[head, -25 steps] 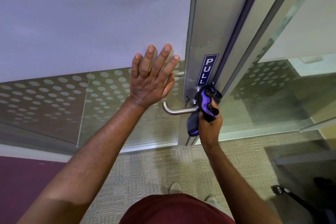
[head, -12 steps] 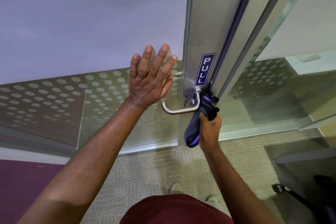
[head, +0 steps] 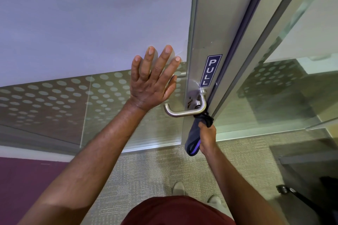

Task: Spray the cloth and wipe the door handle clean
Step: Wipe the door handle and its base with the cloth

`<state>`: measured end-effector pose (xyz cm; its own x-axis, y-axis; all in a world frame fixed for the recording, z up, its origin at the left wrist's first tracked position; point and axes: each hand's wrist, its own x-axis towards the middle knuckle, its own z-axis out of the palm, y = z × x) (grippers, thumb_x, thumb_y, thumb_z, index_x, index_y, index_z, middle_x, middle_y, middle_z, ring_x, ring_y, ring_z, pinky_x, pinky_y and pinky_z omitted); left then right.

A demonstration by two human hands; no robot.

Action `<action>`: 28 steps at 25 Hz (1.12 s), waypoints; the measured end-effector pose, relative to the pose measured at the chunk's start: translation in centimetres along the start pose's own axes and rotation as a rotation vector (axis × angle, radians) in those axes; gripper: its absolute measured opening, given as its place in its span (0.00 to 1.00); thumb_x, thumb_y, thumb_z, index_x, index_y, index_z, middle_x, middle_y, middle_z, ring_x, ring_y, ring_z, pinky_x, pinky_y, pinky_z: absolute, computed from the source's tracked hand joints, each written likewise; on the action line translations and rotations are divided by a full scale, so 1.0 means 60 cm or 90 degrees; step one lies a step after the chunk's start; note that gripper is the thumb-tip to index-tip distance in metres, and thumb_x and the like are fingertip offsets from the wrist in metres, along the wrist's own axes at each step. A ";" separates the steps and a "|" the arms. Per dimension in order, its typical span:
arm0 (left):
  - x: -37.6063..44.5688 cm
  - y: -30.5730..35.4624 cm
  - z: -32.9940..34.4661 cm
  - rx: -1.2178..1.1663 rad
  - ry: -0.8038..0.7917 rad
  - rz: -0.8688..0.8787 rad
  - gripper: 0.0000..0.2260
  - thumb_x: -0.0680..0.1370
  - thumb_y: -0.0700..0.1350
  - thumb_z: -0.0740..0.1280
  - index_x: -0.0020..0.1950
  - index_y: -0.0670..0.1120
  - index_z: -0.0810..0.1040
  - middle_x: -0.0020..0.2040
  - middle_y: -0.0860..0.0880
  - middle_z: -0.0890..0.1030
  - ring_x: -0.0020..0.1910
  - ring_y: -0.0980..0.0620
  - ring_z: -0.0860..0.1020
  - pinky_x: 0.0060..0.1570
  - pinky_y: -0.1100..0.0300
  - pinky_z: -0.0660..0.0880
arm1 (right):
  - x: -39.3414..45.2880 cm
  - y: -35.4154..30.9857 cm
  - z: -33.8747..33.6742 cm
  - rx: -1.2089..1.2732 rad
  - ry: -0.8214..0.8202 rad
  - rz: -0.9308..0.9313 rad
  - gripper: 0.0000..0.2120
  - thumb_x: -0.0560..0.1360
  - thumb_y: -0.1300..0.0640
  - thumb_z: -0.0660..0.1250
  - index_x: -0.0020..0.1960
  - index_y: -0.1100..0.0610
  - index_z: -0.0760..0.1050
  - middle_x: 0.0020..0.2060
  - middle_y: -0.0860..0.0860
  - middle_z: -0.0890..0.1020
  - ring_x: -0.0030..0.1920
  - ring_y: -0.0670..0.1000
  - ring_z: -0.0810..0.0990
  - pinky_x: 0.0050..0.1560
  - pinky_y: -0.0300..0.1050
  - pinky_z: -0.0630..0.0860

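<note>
Left hand: we are pressing our left hand [head: 152, 84] flat on the glass door [head: 91, 23], fingers spread, holding nothing.
Right hand: we are gripping the cloth [head: 194, 134] in our closed right hand [head: 207, 138].
Cloth: it is bunching up under the lever's bend, at 5 o'clock of the PULL sign [head: 210, 70].
Door handle [head: 184, 111]: it is sitting at 4 o'clock of our left hand.

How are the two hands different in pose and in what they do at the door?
The left hand is open, fingers spread flat on the glass panel; the right hand is closed around the dark cloth. The left hand is above the door handle; the right hand is below it. Both are bare.
</note>
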<state>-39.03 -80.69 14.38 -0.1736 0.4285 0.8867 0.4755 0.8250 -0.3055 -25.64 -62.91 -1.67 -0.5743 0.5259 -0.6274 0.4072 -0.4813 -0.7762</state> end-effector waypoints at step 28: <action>0.000 -0.001 -0.002 0.005 -0.006 0.000 0.35 0.81 0.55 0.68 0.86 0.51 0.61 0.88 0.48 0.51 0.87 0.42 0.46 0.85 0.43 0.43 | 0.010 -0.001 0.064 0.185 -0.088 0.160 0.09 0.79 0.71 0.61 0.48 0.59 0.74 0.38 0.56 0.76 0.38 0.55 0.76 0.42 0.50 0.75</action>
<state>-38.97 -80.80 14.46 -0.1821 0.4313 0.8837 0.4679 0.8284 -0.3079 -28.77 -65.26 -1.79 -0.5809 0.2764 -0.7656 0.3409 -0.7715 -0.5372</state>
